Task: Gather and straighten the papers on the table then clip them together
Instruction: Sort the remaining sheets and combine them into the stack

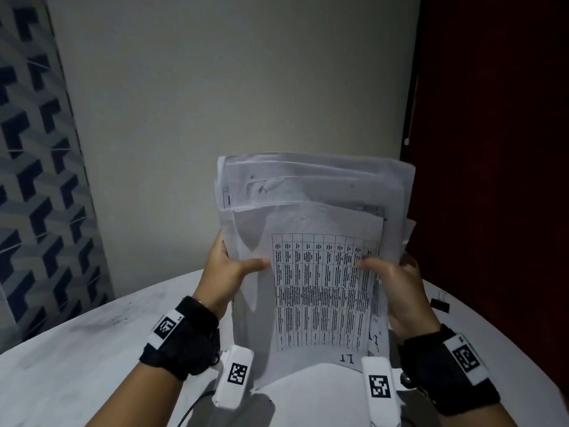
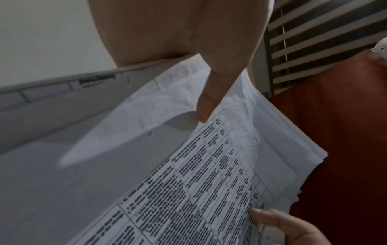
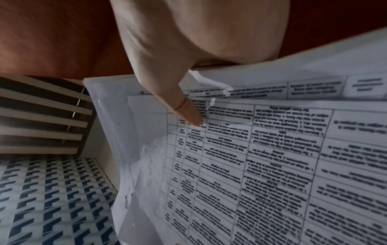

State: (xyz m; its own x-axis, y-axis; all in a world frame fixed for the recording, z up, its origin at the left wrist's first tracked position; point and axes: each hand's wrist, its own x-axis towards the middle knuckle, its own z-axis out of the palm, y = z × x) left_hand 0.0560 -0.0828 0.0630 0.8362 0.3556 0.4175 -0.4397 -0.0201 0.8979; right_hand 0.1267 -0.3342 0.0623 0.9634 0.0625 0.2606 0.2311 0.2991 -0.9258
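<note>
A stack of white papers [image 1: 314, 229] stands upright on its lower edge above the round white table [image 1: 77, 349]; the front sheet [image 2: 209, 190] carries a printed table, and the sheets are uneven at the top. My left hand [image 1: 229, 269] grips the stack's left side, thumb [image 2: 207, 102] on the front sheet. My right hand [image 1: 391, 282] grips the right side, thumb [image 3: 186, 112] pressed on the printed sheet [image 3: 272, 165]. The other fingers are hidden behind the paper. A black binder clip [image 1: 440, 303] lies on the table to the right of my right hand.
A plain wall [image 1: 231, 87] rises just behind the table. A patterned blue-grey panel [image 1: 40, 180] stands at the left and a dark red surface [image 1: 492, 149] at the right. A dark cable [image 1: 191, 411] runs over the table's near edge.
</note>
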